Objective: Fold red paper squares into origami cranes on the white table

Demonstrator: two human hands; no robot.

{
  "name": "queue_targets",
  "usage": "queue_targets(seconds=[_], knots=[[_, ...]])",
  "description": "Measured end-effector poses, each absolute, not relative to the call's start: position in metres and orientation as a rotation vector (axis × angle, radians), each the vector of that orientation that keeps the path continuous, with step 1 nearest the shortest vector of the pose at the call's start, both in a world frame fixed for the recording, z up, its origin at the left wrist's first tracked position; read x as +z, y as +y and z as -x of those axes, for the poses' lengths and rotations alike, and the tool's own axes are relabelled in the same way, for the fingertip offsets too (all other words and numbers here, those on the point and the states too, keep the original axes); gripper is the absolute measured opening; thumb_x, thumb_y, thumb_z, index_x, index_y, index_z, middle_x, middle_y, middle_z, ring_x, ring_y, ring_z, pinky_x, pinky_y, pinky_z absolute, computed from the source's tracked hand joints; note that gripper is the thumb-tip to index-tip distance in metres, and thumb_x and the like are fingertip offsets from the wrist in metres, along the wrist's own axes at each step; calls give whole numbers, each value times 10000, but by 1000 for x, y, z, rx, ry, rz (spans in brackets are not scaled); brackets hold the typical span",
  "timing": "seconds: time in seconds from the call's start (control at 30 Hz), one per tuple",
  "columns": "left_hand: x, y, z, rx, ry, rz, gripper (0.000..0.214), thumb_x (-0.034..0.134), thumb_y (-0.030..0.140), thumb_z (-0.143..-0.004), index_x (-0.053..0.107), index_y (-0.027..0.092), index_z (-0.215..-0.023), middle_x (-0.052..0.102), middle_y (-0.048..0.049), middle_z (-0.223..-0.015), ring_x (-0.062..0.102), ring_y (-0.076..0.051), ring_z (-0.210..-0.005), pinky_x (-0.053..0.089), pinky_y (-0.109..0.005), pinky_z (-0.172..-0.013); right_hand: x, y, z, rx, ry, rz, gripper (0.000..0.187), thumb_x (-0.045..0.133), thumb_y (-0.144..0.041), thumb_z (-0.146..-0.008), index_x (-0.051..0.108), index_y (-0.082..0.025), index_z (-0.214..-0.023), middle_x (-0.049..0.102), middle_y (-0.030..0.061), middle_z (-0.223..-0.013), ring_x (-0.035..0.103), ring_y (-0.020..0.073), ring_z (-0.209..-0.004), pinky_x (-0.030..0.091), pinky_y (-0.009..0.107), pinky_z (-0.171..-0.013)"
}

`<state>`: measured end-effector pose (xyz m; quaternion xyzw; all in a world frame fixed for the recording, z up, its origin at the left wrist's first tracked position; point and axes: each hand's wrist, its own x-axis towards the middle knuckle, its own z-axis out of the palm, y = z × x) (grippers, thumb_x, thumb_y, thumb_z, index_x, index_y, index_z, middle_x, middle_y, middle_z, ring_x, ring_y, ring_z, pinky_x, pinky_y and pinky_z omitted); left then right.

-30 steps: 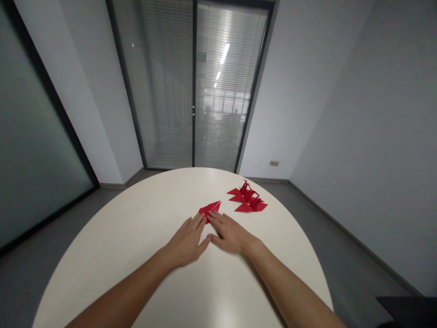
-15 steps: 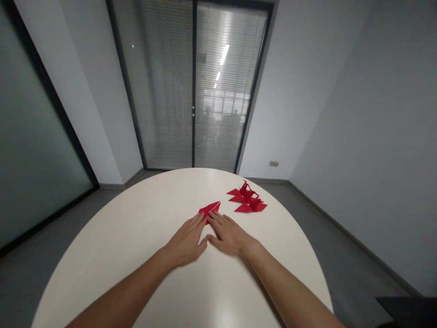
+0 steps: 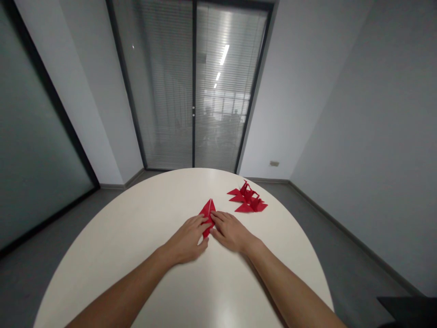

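- Folded paper (image 3: 208, 212) is showing red, with a pale line.
- Paper cranes (image 3: 251, 208) are showing red.
- The tabletop (image 3: 143, 214) is gleaming cream.
- Blinds (image 3: 167, 100) are forming horizontal stripes.

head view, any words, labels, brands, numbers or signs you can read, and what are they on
There are none that can be read.
Red paper under the fingers: no lettering on the part that shows.
Folded red paper figures: none visible.
Round table: none on the part in view.
Wall plate: too small and blurred to tell if it is marked.
Behind the glass panels: too blurred to read anything.
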<state>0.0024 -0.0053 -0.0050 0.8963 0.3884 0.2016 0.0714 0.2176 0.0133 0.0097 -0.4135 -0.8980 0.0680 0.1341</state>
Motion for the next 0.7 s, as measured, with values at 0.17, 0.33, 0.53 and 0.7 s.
queue_targets(seconds=[0.17, 0.33, 0.53, 0.7], knots=[[-4, -2, 4, 622, 1071, -2699, 449, 524, 177, -895, 567, 163, -1341, 592, -119, -1410, 503, -256, -1344, 378, -479, -1169, 6, 19, -225, 288, -2601, 1168, 543, 397, -420, -1023, 463, -131, -1478, 463, 171, -1524, 415, 333, -1419, 316, 555, -1169], [-6, -1, 6, 653, 1043, -2696, 437, 523, 162, -897, 589, 199, -1327, 608, -95, -1388, 548, -239, -1288, 417, -452, -1135, 1, 22, -227, 320, -2573, 1147, 568, 484, -446, -989, 469, -153, -1476, 468, 163, -1522, 383, 338, -1439, 313, 557, -1172], [-9, 1, 7, 648, 1050, -2707, 429, 542, 180, -896, 605, 196, -1320, 607, -103, -1390, 549, -248, -1285, 436, -440, -1115, 2, 22, -228, 417, -2620, 1194, 788, 540, -627, -909, 412, -147, -1520, 381, 165, -1576, 286, 380, -1481, 241, 578, -1198], [-9, 1, 7, 664, 1027, -2713, 457, 540, 144, -880, 591, 195, -1332, 598, -98, -1406, 519, -246, -1324, 384, -468, -1156, 10, 16, -227, 511, -2654, 1201, 979, 568, -736, -828, 312, -144, -1565, 288, 172, -1616, 219, 380, -1505, 160, 583, -1219]])
